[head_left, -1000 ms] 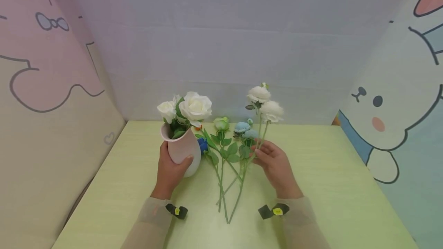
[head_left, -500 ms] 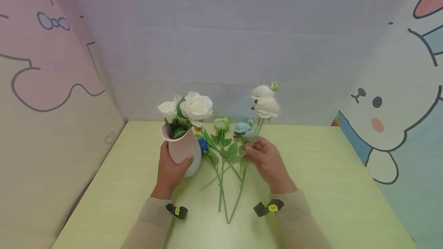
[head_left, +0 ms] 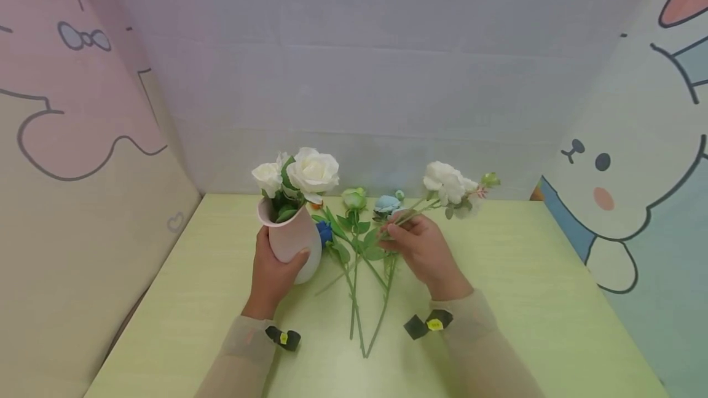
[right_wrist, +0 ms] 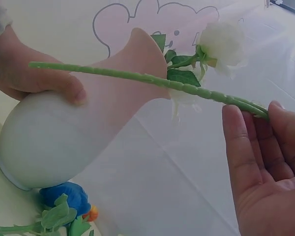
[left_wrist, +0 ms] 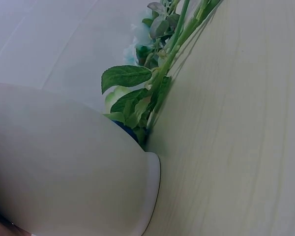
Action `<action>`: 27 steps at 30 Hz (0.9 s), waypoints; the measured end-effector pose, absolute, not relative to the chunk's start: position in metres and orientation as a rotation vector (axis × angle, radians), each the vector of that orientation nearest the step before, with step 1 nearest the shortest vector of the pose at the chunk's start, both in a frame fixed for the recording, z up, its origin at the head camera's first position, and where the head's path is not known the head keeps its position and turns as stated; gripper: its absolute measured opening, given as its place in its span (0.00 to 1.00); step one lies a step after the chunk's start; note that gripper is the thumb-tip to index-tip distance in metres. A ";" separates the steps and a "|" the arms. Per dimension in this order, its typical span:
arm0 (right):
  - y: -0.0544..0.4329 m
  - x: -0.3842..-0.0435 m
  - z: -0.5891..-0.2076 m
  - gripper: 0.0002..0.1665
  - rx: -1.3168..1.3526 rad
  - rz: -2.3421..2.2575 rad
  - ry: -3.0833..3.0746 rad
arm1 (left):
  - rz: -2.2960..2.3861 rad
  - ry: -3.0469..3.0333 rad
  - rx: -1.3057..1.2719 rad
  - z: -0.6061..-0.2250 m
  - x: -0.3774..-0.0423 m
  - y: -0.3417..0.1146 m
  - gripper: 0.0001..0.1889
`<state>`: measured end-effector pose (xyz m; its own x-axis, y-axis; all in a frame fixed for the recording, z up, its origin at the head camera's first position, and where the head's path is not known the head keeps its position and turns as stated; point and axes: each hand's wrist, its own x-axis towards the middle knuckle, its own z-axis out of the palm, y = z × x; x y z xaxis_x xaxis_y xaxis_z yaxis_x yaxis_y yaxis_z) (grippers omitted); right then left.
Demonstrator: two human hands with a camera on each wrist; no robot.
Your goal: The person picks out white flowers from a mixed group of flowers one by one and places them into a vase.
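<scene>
My left hand (head_left: 276, 272) grips a pale pink and white vase (head_left: 295, 241) round its belly, thumb across the front. White roses (head_left: 313, 171) with green leaves stand in its flared mouth. My right hand (head_left: 426, 253) pinches the green stem (right_wrist: 152, 81) of a white flower spray (head_left: 447, 183) between thumb and fingers. The blooms lean over to the right of that hand, and the bare stem end points left. In the right wrist view the stem crosses in front of the vase. The vase base (left_wrist: 152, 194) shows close over the tabletop in the left wrist view.
Between the hands lie several loose stems on the table (head_left: 531, 300): a green flower (head_left: 354, 198), light blue flowers (head_left: 387, 203), a blue flower (head_left: 324, 232) and an orange one beside the vase. A grey-white cloth wall (head_left: 354, 91) rises behind; cartoon-print panels flank both sides.
The white spray in my right hand has tipped from upright to leaning far right, its stem end swinging left. That hand has shifted slightly left. The left hand and vase stay put.
</scene>
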<state>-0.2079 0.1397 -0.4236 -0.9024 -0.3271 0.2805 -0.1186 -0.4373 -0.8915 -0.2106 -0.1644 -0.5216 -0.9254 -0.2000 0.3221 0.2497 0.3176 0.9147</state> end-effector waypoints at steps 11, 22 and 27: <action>0.130 -0.205 -0.398 0.12 -0.687 -2.492 1.595 | -1.637 -2.219 -0.043 -0.522 -0.210 -0.163 0.52; 0.113 -0.201 -0.373 0.09 -0.586 -2.709 1.593 | -1.614 -2.215 -0.042 -0.521 -0.210 -0.164 0.51; 0.105 -0.201 -0.366 0.12 -0.547 -2.796 1.552 | -1.608 -2.223 -0.039 -0.521 -0.211 -0.164 0.51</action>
<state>-0.2006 0.1047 -0.3662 -0.9380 -0.0728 0.3390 -0.2493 -0.5380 -0.8052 -0.2105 -0.1642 -0.5208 -0.9216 -0.2050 0.3297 0.2488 0.3398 0.9070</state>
